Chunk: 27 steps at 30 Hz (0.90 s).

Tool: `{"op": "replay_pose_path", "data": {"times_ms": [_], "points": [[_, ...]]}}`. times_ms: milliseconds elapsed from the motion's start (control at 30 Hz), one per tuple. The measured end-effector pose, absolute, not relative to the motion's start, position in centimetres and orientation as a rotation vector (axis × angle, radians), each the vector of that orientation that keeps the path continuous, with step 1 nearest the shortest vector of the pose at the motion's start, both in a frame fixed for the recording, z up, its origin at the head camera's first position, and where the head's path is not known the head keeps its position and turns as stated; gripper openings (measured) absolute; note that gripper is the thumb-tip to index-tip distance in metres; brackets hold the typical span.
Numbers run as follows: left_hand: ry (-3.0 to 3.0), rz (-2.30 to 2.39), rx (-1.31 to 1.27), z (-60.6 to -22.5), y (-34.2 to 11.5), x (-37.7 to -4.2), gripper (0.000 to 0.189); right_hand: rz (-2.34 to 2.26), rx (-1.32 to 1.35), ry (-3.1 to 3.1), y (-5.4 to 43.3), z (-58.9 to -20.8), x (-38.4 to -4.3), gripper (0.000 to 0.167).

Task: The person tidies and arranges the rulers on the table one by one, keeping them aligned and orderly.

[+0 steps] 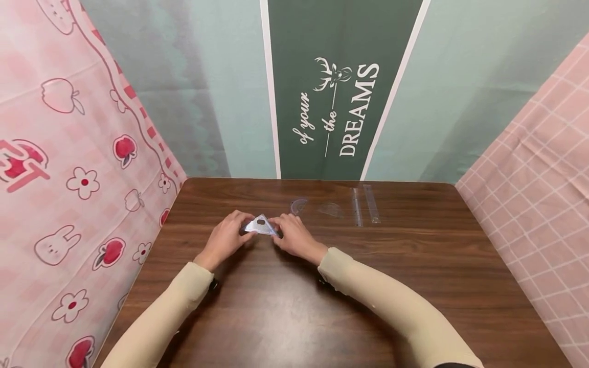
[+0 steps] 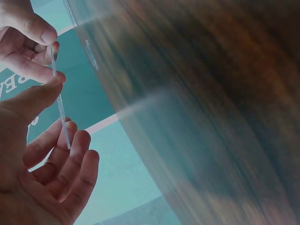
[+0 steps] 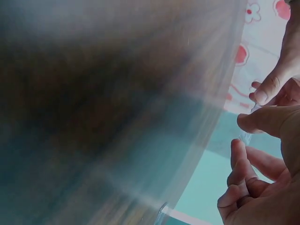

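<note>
A clear plastic set square (image 1: 260, 228), with an oval hole in it, is held up over the brown table between both hands. My left hand (image 1: 225, 237) pinches its left corner between thumb and fingers. At the right corner, my right hand (image 1: 296, 236) grips it the same way. In the left wrist view the set square (image 2: 61, 110) appears edge-on, as a thin strip between the fingers. The right wrist view shows only a small part of the set square (image 3: 245, 137), the rest covered by fingers.
Beyond the right hand, a clear protractor (image 1: 299, 206) lies on the wooden table (image 1: 276, 306). To its right are another faint transparent piece (image 1: 332, 209) and two clear rulers, one (image 1: 357, 207) beside the other (image 1: 371, 205). Printed cloths hang behind and at both sides.
</note>
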<state>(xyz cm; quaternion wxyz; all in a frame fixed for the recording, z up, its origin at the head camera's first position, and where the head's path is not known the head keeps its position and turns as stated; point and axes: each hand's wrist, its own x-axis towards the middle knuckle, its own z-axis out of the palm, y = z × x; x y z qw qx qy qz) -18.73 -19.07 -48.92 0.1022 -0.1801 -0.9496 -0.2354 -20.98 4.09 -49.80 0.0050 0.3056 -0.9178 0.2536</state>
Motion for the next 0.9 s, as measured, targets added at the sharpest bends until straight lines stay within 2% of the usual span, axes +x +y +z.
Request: {"op": "replay_pose_path", "data": {"times_ms": [433, 900], "points": [[-2.746, -0.621, -0.600, -48.6, -19.8, -16.0, 0.045, 0.806, 1.079, -2.836, 4.8, -49.5, -18.4, 0.047], [-2.743, -0.569, -0.697, -49.3, -20.2, -14.0, 0.046, 0.747, 1.124, -2.817, 5.5, -50.1, -16.2, 0.035]]}}
